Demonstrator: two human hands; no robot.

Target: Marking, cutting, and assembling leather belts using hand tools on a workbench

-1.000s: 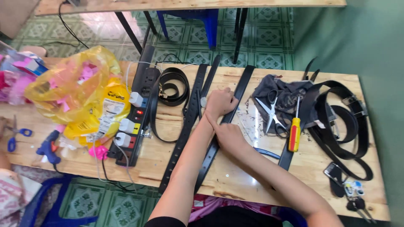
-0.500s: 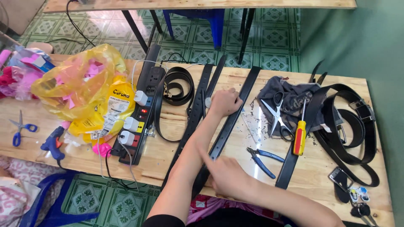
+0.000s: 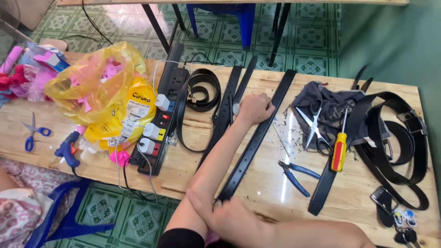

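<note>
left hand [image 3: 254, 108], fist clenched, pins the black belt [image 3: 257, 138] mid-table. right hand [image 3: 229, 216] grips the belt's end at the table's [image 3: 193, 165] near edge. risk: uneven pull slides the belt sideways toward the blue pliers [image 3: 296, 173].

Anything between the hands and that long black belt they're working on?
Nothing visible. The left hand presses on the belt near its far part; the right hand is at its near end at the table edge. Pliers lie apart, to the right.
</note>
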